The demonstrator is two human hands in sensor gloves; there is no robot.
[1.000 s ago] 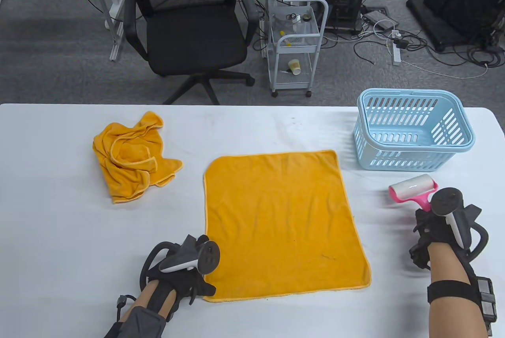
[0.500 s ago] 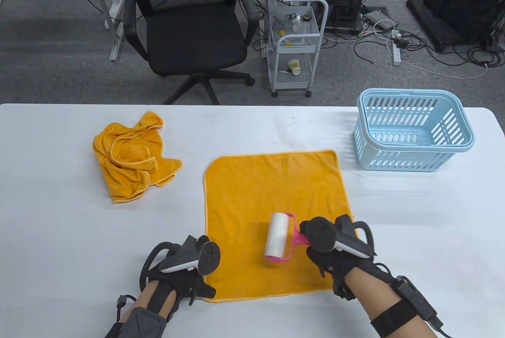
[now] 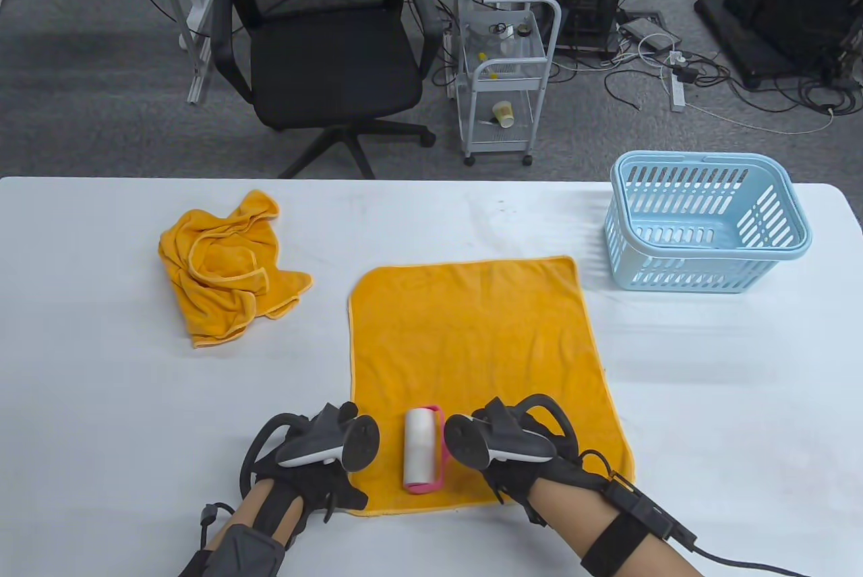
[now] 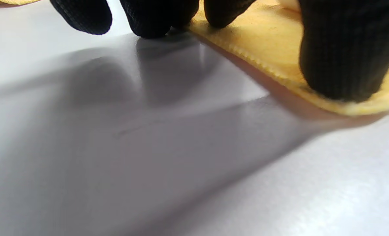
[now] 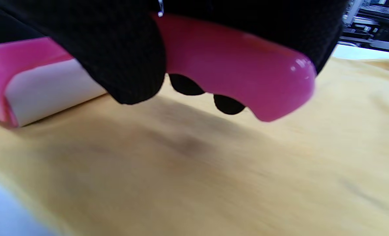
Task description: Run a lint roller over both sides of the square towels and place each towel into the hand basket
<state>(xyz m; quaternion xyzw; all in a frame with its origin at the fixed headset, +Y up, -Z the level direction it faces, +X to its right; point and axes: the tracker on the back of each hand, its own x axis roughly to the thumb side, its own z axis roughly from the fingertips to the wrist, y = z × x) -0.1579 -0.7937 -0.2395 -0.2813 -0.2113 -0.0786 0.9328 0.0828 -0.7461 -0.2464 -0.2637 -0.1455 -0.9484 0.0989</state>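
Two hands sit at the near edge of the flat orange towel, which lies spread in the middle of the white tabletop. Your left hand rests at the towel's near left corner: in the left wrist view your fingers are only slightly bent, the tips pressing down on the hemmed edge and on the tabletop just beside it, curled round nothing. Your right hand grips the lint roller; in the right wrist view your fingers wrap round its pink handle, and the white roll lies on the towel. From above, the roll stands lengthwise near the towel's front edge, between your two hands.

Half a second ago the roller was farther up and to the right on the towel, tilted; now you have brought it down and leftward, close beside your left hand. A second ago it was off the towel altogether, held over the tabletop below the light blue hand basket. Your left hand has stayed on the corner throughout. The crumpled orange towel at far left and the hand basket at far right are unmoved.
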